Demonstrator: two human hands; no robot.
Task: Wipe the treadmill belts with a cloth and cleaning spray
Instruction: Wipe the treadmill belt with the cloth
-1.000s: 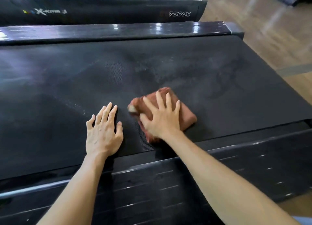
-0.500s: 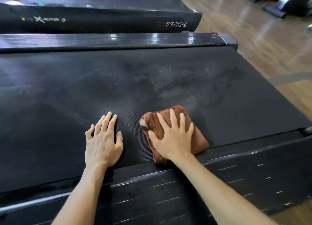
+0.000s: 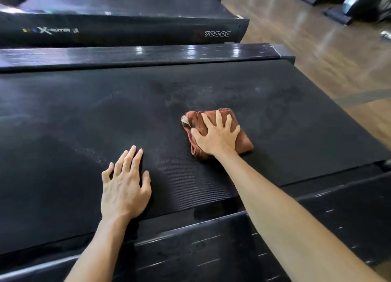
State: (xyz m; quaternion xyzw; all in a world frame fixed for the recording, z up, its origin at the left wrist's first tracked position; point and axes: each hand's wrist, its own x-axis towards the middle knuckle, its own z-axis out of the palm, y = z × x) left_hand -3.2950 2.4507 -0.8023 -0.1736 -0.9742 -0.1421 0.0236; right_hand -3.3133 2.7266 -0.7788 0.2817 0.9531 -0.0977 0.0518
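Fingers of right hand splayed wide and flat over cloth, thumb out to the near-left edge; pressing, not pinching. Fingers of left hand straight, three of them close together, little finger and thumb set apart, palm flat on belt, holding nothing.

Cloth folded into a rough pad, rust-coloured, lying on the belt right of centre, directly beneath the right palm. Long axis running from far-left to near-right, with a pale tag or corner showing at the far-left end. Near-right corner sticking out past the wrist.

Relation that matters: cloth already under the right hand, so no reach needed; left hand well apart to the near-left, bracing only. Dull, mottled patch lying beyond the cloth and to its left, toward far rail. More blotching to the cloth's far right, near the belt's end. Near strip between the hands looking cleaner, weave showing crisply.

Judgement: mid-wipe, much of the belt not yet covered. Next stroke probably a push away from the body, across the belt's width, carrying the pad over the mottled patch. Even pressure needed so the folds do not bunch or roll. No spray bottle in view. Second treadmill behind, marked 7000C; wooden floor to the right.
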